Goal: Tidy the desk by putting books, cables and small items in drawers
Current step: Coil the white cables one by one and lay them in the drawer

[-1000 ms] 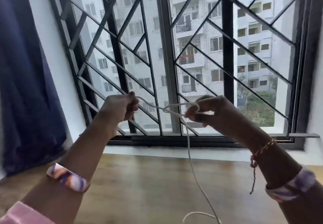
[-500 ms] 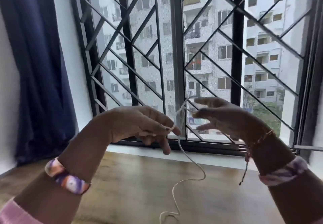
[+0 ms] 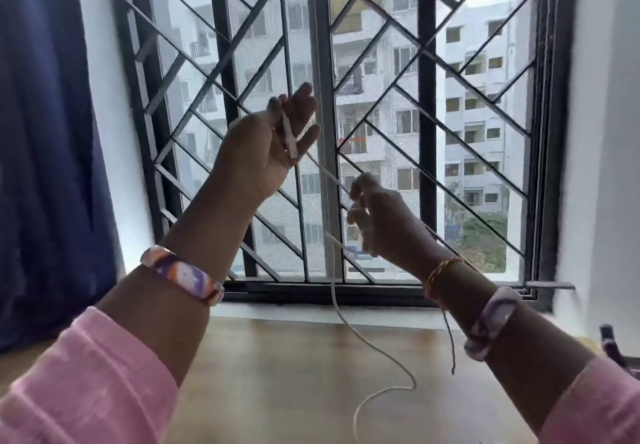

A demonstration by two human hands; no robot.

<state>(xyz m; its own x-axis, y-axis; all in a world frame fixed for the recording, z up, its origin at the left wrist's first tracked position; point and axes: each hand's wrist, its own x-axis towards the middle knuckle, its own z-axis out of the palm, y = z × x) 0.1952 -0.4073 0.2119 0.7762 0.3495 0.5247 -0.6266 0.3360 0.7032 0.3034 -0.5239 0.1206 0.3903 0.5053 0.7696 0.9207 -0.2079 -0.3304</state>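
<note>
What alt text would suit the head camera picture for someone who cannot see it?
Two raised hands hold a white cable in front of a barred window: the left hand has it across the palm, the right hand pinches it lower down. The rest of the cable hangs down onto a wooden desk, with a blue curtain at the left.

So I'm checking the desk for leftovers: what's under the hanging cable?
Bare wooden desk lies under the cable, whose lower end leaves the frame. The sleeves cover the desk's near corners.
</note>
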